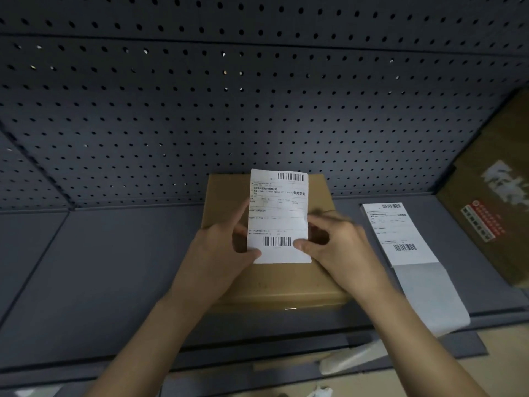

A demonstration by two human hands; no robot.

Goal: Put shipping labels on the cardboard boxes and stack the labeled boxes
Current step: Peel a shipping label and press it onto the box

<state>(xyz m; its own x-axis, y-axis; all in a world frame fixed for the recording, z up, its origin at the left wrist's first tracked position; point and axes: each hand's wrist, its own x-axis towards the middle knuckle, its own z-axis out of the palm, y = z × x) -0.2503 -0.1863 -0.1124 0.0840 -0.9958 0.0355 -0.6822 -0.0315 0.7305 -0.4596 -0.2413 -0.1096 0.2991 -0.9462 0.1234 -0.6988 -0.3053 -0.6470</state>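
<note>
A flat brown cardboard box lies on the grey shelf, straight ahead. Over its top I hold a white shipping label with a barcode at the top and another at the bottom. My left hand pinches the label's lower left corner and edge. My right hand grips its lower right edge between thumb and fingers. The label stands slightly raised above the box; whether it touches the lid I cannot tell.
A stack of further labels with a trailing strip of backing paper lies to the right. A larger printed carton leans at the far right. A grey pegboard wall rises behind. Crumpled paper lies below the shelf edge.
</note>
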